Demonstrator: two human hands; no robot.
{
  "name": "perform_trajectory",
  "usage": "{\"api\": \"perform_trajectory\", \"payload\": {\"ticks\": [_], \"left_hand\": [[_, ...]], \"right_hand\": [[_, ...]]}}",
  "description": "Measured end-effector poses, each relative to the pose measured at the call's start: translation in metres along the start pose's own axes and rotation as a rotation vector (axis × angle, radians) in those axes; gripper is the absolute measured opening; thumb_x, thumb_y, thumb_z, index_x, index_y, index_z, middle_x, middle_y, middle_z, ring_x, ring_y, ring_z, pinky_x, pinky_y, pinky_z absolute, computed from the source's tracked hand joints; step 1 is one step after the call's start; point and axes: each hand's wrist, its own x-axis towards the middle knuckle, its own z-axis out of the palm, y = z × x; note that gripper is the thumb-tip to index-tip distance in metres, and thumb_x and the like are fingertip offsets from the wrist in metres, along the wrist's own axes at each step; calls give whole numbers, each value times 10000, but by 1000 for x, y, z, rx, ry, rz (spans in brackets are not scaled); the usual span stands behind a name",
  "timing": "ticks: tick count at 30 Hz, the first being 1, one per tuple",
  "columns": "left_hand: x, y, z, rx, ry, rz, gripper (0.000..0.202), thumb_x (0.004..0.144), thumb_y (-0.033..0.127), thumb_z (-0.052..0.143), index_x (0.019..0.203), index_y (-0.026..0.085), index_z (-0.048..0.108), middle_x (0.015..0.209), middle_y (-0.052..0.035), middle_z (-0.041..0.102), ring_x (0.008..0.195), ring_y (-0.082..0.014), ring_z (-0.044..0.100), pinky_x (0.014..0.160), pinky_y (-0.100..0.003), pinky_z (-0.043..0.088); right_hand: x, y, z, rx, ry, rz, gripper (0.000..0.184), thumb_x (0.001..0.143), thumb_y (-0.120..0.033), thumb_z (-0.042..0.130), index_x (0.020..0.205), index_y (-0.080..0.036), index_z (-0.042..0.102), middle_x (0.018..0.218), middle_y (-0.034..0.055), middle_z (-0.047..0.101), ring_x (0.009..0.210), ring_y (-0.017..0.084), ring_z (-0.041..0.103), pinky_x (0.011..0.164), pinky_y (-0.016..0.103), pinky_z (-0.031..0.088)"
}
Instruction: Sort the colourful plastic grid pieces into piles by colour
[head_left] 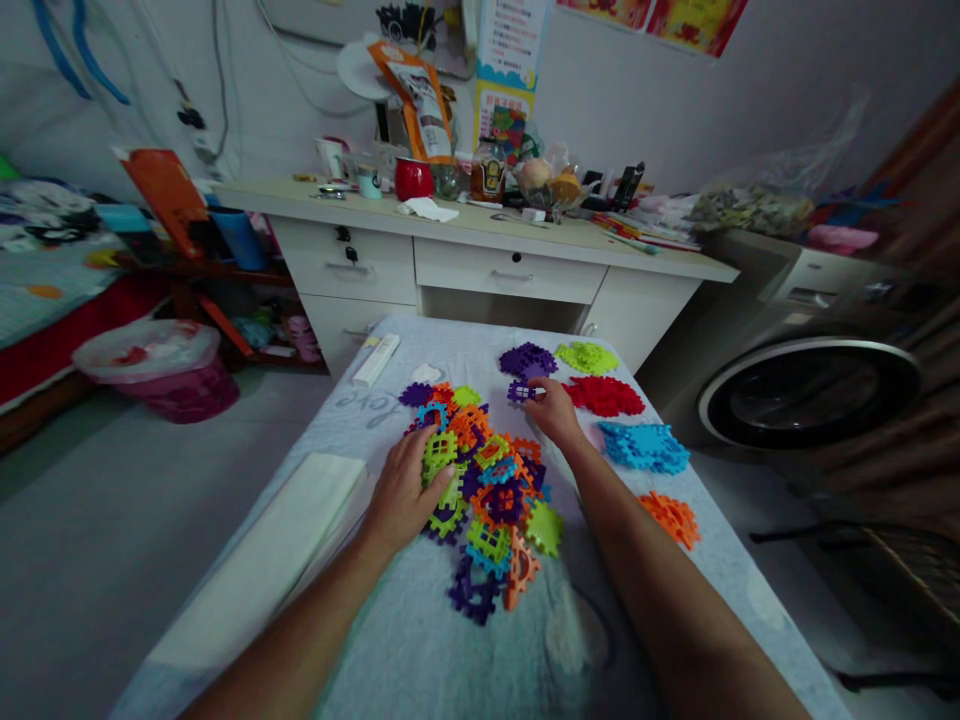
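A mixed heap of plastic interlocking tiles (487, 490) in several colours lies in the middle of the cloth-covered table (420, 650). My left hand (405, 490) rests on the heap's left side, fingers curled over a green tile (439, 450). My right hand (553, 410) reaches past the heap and pinches a purple tile (519, 392) just below the purple pile (529, 360). Sorted piles lie to the right: lime green (586, 356), red (604, 396), blue (643, 446), orange (670, 517).
A white flat box (277, 540) lies along the table's left edge, and a white tube (376, 360) sits at the far left corner. Beyond stand a cluttered desk (480, 250), a pink bin (161, 368) at left and a washing machine (810, 390) at right.
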Motion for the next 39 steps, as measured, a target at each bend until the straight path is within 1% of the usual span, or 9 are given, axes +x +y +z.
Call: {"api": "perform_trajectory", "payload": {"ticks": [2,5,9,15,21,25,30,35,39], "left_hand": [[0,0,0,1,5,3,533,880,422,536,1349,183,453,1309,-139,555,1238,-285,510,1045,-488,431],[0,1,-1,2,8,12,531,881,417,532,1351,184,455,1315,-140,556,1236,-285,514,1038,-488,439],[0,3,-2,11,1,8,525,887,413,521,1353,181,455,1310,-143,563,1227,-285,524,1036,-493,441],[0,3,-2,14,-20,-2,531,899,420,504,1354,153,447,1324,-155,553,1242,-285,509,1048,-490,434],[0,2,-1,18,-31,-11,533,902,427,501,1355,149,447,1329,-153,548,1243,-280,509,1056,-479,428],[0,2,-1,16,-38,-17,535,900,430,505,1354,151,447,1331,-153,548,1247,-277,507,1061,-473,425],[0,4,-3,9,-34,-16,532,894,426,509,1352,160,454,1322,-149,559,1242,-279,514,1055,-477,431],[-1,4,-3,0,-22,-14,525,887,416,525,1351,179,462,1326,-138,562,1243,-276,516,1051,-472,436],[-1,3,-2,4,-18,-4,516,893,410,518,1355,188,457,1324,-135,563,1237,-278,520,1042,-478,440]], "right_hand": [[9,1,3,34,-19,46,316,679,-141,597,984,-167,676,894,33,678,697,142,605,756,285,492],[22,5,11,123,-16,108,181,738,-287,624,859,-167,685,745,17,671,649,149,601,676,266,484],[35,13,25,326,9,221,288,815,-438,568,765,-164,643,596,3,619,541,141,580,538,232,459],[41,21,37,438,49,388,302,863,-443,548,794,-160,626,534,6,609,462,148,593,434,216,440],[43,24,37,392,90,416,285,874,-432,546,854,-163,639,558,30,648,510,182,659,472,240,491],[40,26,34,305,118,386,210,828,-348,594,917,-162,635,609,38,680,522,184,666,491,248,500],[39,32,37,201,137,281,99,775,-232,564,825,-178,630,662,40,693,570,179,662,568,260,512],[37,33,40,176,117,112,152,739,-207,529,827,-191,652,745,28,706,712,189,663,714,292,520],[32,20,39,171,89,-44,209,757,-224,536,904,-182,679,886,47,716,799,185,648,799,307,504]]}}
